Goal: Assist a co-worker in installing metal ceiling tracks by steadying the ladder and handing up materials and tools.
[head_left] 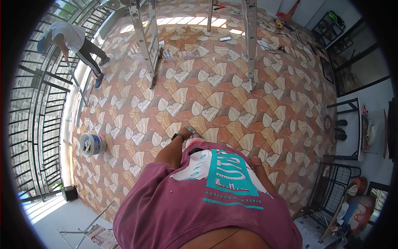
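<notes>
My left hand [186, 133] hangs low in front of my maroon printed shirt [166, 203], a dark band on its wrist. It is just above or beside my sandalled foot [196, 135], and its fingers are too small and hidden to make out. My right hand [253, 161] is at the right edge of the shirt, partly hidden by it, so I cannot tell what it holds. Patterned tiles [207, 106] lie around my feet.
A co-worker [68, 39] with a long pole stands by barred gates at the left, near a bucket [98, 144]. Two metal ladders [250, 50] stand ahead. Cables and tools [282, 25] lie back right; shelving and a folded rack [331, 182] line the right wall.
</notes>
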Tool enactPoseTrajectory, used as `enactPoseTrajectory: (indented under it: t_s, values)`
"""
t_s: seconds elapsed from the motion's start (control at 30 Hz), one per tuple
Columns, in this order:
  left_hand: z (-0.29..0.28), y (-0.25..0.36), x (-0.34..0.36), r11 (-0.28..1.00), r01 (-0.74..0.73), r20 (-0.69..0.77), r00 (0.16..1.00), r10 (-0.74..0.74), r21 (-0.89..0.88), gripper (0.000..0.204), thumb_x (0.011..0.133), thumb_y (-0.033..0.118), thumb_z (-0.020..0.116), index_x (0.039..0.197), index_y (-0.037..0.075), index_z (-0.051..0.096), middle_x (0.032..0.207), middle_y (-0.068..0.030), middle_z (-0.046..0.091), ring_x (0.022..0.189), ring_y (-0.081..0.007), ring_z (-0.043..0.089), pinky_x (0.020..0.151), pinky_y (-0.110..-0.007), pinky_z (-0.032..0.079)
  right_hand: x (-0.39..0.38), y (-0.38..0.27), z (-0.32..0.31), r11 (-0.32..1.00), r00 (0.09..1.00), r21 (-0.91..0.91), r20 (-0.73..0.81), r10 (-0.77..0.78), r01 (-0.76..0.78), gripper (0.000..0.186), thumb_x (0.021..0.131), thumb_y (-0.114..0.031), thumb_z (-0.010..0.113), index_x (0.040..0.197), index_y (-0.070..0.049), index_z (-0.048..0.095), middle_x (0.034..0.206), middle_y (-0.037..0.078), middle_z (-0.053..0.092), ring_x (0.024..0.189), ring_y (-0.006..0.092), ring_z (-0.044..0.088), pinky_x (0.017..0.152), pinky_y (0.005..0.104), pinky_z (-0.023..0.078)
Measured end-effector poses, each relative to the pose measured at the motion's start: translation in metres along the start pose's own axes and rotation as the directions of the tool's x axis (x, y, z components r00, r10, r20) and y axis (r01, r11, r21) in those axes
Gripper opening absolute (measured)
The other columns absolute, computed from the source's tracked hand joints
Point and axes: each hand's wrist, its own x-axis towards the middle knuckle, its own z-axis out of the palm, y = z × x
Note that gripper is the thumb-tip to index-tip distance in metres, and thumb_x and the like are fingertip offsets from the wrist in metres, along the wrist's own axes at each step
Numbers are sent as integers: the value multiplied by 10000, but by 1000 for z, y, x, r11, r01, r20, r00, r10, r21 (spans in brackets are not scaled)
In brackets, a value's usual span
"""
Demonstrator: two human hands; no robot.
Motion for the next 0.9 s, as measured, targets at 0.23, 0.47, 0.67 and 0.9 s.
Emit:
enactPoseTrajectory:
  t_s: [0.23,0.47,0.67,0.9]
  values:
    - [-10,-113,-84,870,392,45,916,-398,-299,235,776,259,537,807,39,613,741,-63,633,589,-161,593,503,-325,476,-38,1,10,344,995,935,102,-14,-91,270,754,-251,529,929,-51,575,862,191,607,783,288,605,685,420,460]
    - [32,-32,-44,999,-22,-215,976,14,-38,276,669,268,571,807,38,637,784,-143,636,726,-268,617,683,-361,485,24,-10,-12,951,992,307,127,-17,-23,372,752,-366,576,968,-63,578,893,163,609,807,307,593,737,411,448]
    - [37,31,-59,949,-314,-186,935,303,-29,284,696,279,552,826,40,635,836,-157,632,798,-301,601,724,-374,469,96,-119,-181,898,954,370,-260,-147,240,204,730,-144,571,917,-62,568,808,177,608,763,332,596,649,382,465]
    - [26,-32,-45,961,-175,-150,978,145,-212,270,707,275,563,797,36,652,734,-112,642,667,-237,617,652,-338,486,127,-100,-143,881,971,440,-224,-82,176,211,711,-142,607,899,-50,578,783,146,619,736,277,608,645,347,470]
